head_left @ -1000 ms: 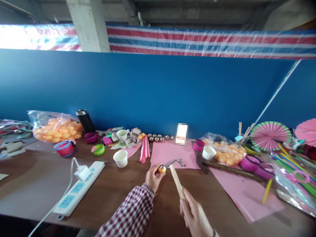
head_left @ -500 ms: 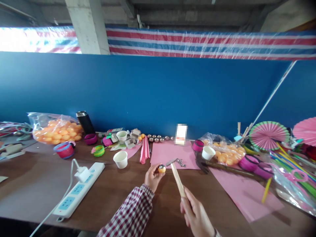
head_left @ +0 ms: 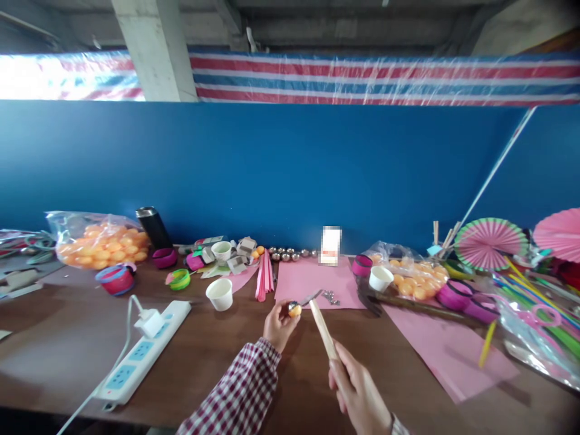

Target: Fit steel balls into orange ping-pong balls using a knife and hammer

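My left hand (head_left: pixel 279 326) pinches a small ball (head_left: pixel 295 310) between its fingers. The ball is orange below and shiny metallic on top. My right hand (head_left: pixel 357 386) is wrapped around the pale wooden handle of a hammer (head_left: pixel 322 323). The hammer's metal head lies right beside the ball; whether they touch I cannot tell. Just past the head, small shiny metal pieces (head_left: pixel 333 298) are scattered on a pink sheet (head_left: pixel 317 277). Several silver balls (head_left: pixel 285 255) stand in rows behind it.
A white power strip (head_left: pixel 145 353) with a plugged-in cord lies at left. White paper cups (head_left: pixel 220 295) and bags of orange balls (head_left: pixel 106 246) stand around. A second hammer (head_left: pixel 369 302), a stick (head_left: pixel 417 309) and another pink sheet (head_left: pixel 446 350) lie to the right.
The ball has turned in my left hand, its metallic part now toward the hammer's head. The hammer has shifted slightly left, closer to the ball. The view has moved a little.
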`<state>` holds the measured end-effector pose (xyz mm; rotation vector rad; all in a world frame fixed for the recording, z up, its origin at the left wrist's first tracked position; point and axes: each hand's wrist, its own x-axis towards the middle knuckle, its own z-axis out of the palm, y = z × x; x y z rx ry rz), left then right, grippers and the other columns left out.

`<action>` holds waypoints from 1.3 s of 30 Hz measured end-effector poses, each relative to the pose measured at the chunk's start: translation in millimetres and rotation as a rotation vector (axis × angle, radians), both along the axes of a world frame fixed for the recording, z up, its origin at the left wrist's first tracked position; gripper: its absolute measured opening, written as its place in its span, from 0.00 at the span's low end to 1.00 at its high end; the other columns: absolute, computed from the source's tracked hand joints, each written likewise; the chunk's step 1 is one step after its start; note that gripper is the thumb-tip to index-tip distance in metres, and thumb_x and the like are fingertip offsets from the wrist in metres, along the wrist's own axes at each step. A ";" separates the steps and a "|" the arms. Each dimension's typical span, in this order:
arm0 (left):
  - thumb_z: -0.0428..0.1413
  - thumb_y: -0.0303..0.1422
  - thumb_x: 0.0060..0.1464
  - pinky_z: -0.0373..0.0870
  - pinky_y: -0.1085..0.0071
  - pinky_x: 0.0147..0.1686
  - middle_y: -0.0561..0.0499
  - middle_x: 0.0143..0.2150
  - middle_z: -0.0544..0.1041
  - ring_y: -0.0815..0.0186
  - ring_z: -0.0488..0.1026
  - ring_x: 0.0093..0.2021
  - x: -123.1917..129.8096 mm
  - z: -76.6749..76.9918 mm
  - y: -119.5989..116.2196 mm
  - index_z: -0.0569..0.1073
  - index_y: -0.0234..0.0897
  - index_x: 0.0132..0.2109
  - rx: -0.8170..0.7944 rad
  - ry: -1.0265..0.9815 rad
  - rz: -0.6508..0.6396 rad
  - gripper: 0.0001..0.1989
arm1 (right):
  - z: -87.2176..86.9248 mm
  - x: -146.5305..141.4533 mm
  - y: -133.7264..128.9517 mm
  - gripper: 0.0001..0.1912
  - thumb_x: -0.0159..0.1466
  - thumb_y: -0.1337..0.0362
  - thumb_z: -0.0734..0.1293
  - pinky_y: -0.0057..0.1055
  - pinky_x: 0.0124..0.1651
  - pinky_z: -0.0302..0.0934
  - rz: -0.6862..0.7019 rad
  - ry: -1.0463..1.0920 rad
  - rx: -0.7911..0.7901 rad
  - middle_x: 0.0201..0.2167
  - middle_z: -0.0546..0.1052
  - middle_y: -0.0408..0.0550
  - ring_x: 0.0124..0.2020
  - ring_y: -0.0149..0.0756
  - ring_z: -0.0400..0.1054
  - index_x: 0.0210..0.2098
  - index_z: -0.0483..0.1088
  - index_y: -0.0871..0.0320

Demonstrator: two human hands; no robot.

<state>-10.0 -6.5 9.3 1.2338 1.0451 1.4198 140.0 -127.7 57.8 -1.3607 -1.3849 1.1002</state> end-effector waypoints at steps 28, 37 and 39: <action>0.60 0.33 0.36 0.69 0.67 0.41 0.45 0.41 0.74 0.62 0.72 0.40 -4.2 3.9 1.7 0.70 0.32 0.43 -0.038 -0.028 -0.039 0.23 | -2.5 2.0 2.1 0.22 0.61 0.52 0.52 0.16 0.12 0.43 0.021 0.070 -0.048 0.18 0.59 0.35 0.11 0.19 0.47 0.51 0.52 0.57; 0.60 0.30 0.35 0.67 0.65 0.44 0.45 0.41 0.74 0.62 0.71 0.41 -4.7 0.9 2.7 0.70 0.33 0.42 -0.029 -0.085 -0.033 0.22 | -4.8 2.5 1.3 0.22 0.61 0.52 0.52 0.16 0.11 0.43 0.018 0.041 -0.042 0.17 0.59 0.35 0.10 0.18 0.47 0.51 0.53 0.57; 0.60 0.30 0.35 0.66 0.65 0.45 0.44 0.41 0.74 0.62 0.71 0.41 -5.2 -0.4 2.9 0.69 0.32 0.43 -0.025 -0.088 -0.034 0.22 | -3.9 3.2 1.5 0.22 0.61 0.52 0.52 0.16 0.11 0.43 0.045 0.041 -0.058 0.17 0.60 0.36 0.10 0.18 0.47 0.50 0.53 0.57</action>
